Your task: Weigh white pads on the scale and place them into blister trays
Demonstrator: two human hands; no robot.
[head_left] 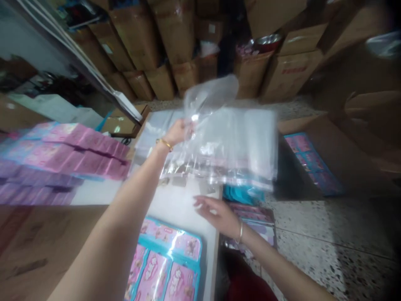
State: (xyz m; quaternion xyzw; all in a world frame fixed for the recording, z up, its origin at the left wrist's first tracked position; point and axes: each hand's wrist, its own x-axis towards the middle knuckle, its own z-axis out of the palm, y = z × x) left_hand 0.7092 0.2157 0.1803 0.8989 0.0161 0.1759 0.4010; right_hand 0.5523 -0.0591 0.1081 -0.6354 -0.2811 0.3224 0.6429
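My left hand (179,131), with a gold bracelet on the wrist, is closed on a clear plastic bag (216,125) and holds it up above a stack of clear bags (250,142) on the white table (175,205). Below it my right hand (219,215) hovers over the table's right edge with its fingers stretched out and nothing in them. A pink and blue card pack (166,267) lies on the table close to me, under my left arm.
Rows of pink packs (62,154) cover the table's left side. Brown cardboard boxes (175,37) are stacked along the back. An open box with pink and blue packs (313,163) stands on the speckled floor at right. More packs (253,215) lie below the table edge.
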